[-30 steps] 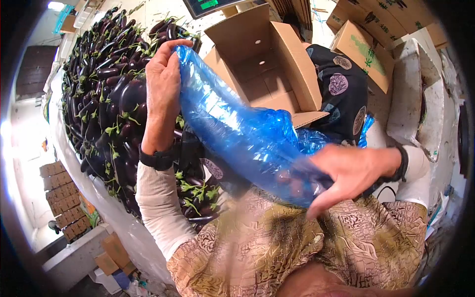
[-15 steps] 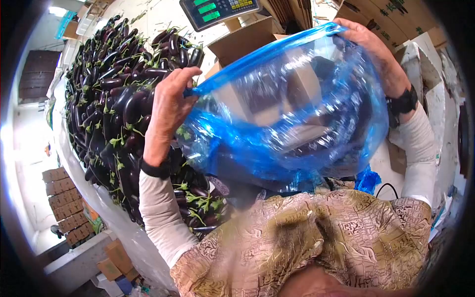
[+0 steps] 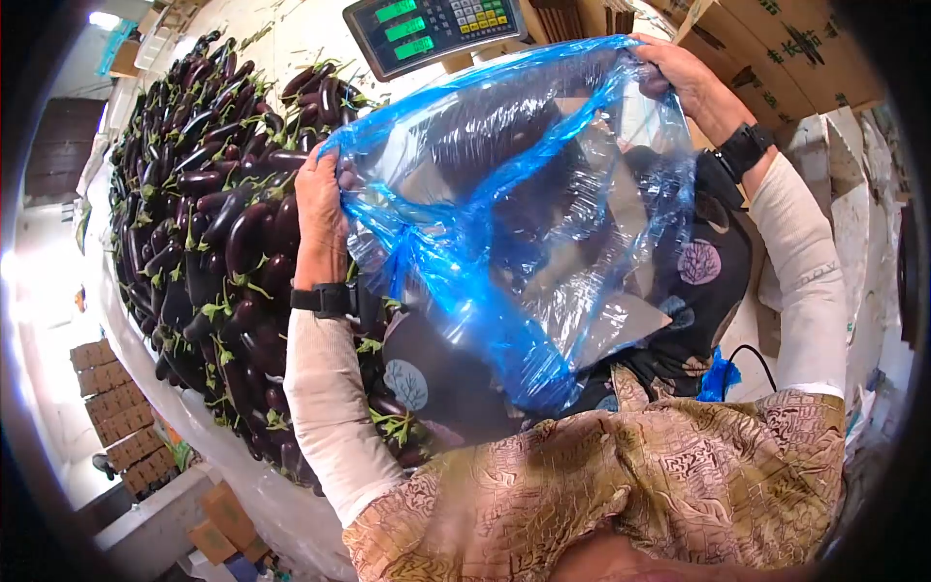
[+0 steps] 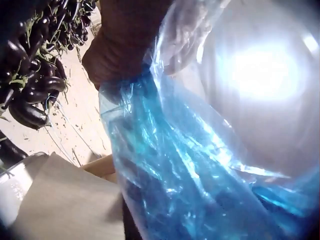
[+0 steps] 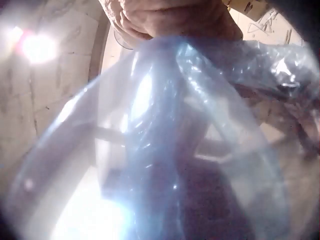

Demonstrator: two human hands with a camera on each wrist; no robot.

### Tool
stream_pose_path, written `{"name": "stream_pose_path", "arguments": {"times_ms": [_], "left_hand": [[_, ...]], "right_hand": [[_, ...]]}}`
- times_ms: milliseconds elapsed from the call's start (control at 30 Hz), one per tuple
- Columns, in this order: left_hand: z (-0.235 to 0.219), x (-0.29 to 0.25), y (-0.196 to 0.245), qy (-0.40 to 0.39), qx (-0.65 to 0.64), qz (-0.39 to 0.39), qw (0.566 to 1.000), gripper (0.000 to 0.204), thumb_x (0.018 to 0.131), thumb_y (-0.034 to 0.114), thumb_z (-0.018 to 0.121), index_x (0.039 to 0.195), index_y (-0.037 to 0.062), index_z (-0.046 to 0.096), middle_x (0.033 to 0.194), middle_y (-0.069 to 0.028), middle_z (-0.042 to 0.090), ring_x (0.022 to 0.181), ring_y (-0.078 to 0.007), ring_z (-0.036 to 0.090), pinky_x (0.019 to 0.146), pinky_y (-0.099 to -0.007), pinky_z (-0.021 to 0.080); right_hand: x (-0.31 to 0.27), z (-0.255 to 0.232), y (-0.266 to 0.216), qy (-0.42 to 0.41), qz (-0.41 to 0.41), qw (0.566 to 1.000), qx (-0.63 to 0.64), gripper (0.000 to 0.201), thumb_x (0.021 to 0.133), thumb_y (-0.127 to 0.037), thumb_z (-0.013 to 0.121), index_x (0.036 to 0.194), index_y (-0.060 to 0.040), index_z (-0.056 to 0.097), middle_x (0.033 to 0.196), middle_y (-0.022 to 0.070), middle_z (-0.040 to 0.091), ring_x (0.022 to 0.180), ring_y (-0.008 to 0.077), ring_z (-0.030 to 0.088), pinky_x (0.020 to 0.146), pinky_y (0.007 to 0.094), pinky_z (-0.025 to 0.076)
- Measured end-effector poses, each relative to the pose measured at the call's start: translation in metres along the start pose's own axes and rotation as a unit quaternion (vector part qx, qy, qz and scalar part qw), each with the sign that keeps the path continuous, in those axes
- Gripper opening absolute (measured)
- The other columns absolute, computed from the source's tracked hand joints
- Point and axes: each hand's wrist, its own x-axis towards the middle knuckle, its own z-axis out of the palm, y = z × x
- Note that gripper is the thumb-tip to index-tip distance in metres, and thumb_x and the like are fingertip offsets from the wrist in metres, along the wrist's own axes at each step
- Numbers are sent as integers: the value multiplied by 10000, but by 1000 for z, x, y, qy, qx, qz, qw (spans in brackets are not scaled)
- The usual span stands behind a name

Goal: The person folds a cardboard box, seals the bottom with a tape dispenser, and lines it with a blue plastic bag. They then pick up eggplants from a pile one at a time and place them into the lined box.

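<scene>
A thin, see-through blue plastic bag [image 3: 524, 330] is stretched wide between both hands in the head view. My left hand [image 3: 322, 206] grips its rim at the upper left, beside the eggplant heap. At the upper right my right hand [image 3: 684, 82] pinches the other end of the rim, with fingertips showing through the film. Folds of the bag [image 4: 190, 165] hang below the hand in the left wrist view. In the right wrist view the bag [image 5: 155, 125] spreads down from the gripping fingers. Behind the film, an open cardboard box [image 3: 611, 320] shows through, partly hidden.
A large heap of eggplants [image 3: 213, 233] lies to the left on plastic sheeting. Beyond the bag stands a digital scale display [image 3: 427, 29]. Cartons [image 3: 786, 58] are stacked at the upper right, and a scrap of blue plastic [image 3: 718, 376] lies near the right elbow.
The right hand has risen from low by the body to the upper right and taken hold of the rim. The bag has gone from a bunched length to a wide spread.
</scene>
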Motion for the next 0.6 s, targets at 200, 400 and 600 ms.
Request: {"name": "stream_pose_path", "arguments": {"times_ms": [200, 400, 600], "left_hand": [[10, 34, -25, 46, 232, 42, 971, 156, 904, 105, 555, 957, 14, 671, 689, 42, 555, 570, -41, 446, 485, -220, 339], [-54, 65, -148, 1, 458, 57, 887, 290, 828, 255, 614, 994, 31, 691, 838, -167, 705, 771, -243, 674, 712, -352, 504], [-112, -10, -223, -103, 381, -60, 917, 280, 854, 250, 629, 971, 0, 674, 846, -107, 703, 756, -201, 662, 701, -340, 517]], "right_hand": [[64, -36, 45, 70, -26, 970, -231, 152, 965, -213, 513, 1003, -108, 617, 721, -73, 513, 532, 32, 383, 477, 201, 329], [73, -56, 89, 28, -7, 913, -406, 239, 914, -222, 542, 764, -51, 615, 623, -51, 452, 564, 75, 402, 508, 272, 336], [65, -126, 162, -104, 50, 875, -470, 191, 856, -149, 547, 903, 18, 625, 757, 62, 602, 722, 163, 525, 667, 340, 453]]}}
